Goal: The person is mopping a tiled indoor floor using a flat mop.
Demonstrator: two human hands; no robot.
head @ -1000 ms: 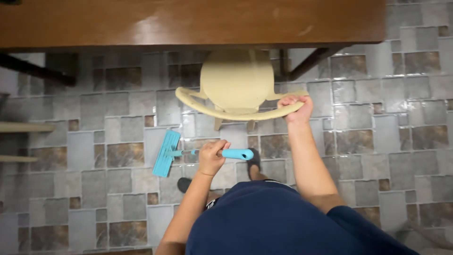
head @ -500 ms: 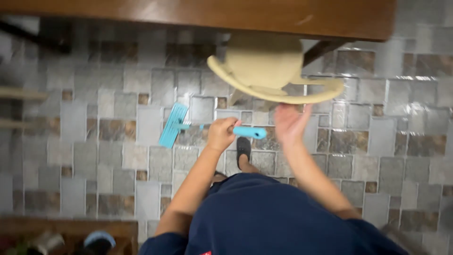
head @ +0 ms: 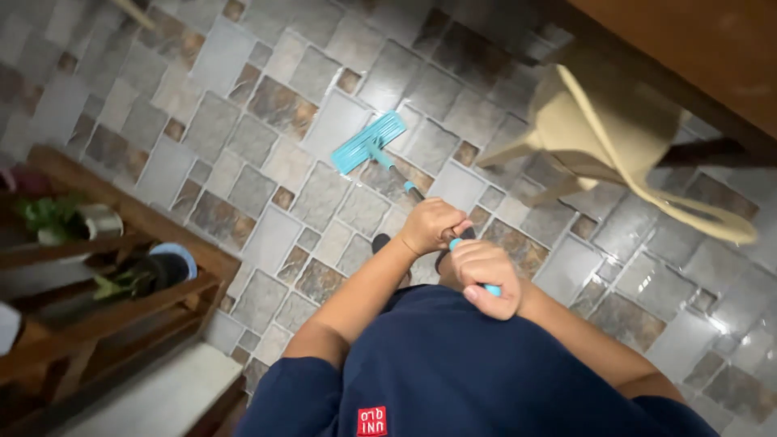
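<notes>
Mop (head: 380, 151) work filled the view: a flat mop with a ribbed turquoise head and a thin pole that ended in a turquoise grip. Its head lay flat on the tiled floor (head: 267, 235), ahead of the person's dark shoe (head: 381, 241), and the pole slanted back up toward the body. Both hands were clenched on it. The left hand (head: 431, 226) gripped the pole lower down, and the right hand (head: 486, 279) closed over the turquoise grip at the top, just behind the left.

To the right, a cream plastic chair (head: 615, 137) stood partly under the brown wooden surface (head: 696, 48), near the mop head but apart from it. At the left, a wooden shelf (head: 105, 316) held small potted plants (head: 57, 218) and a dark pot with a blue rim (head: 166, 263). Grey and brown tiles lay bare around the mop head.

Half a second earlier, only the left hand had held the mop, while the right hand hung open below the chair's back rail. The view had since swung leftward, bringing the shelf into sight and pushing the chair to the edge.
</notes>
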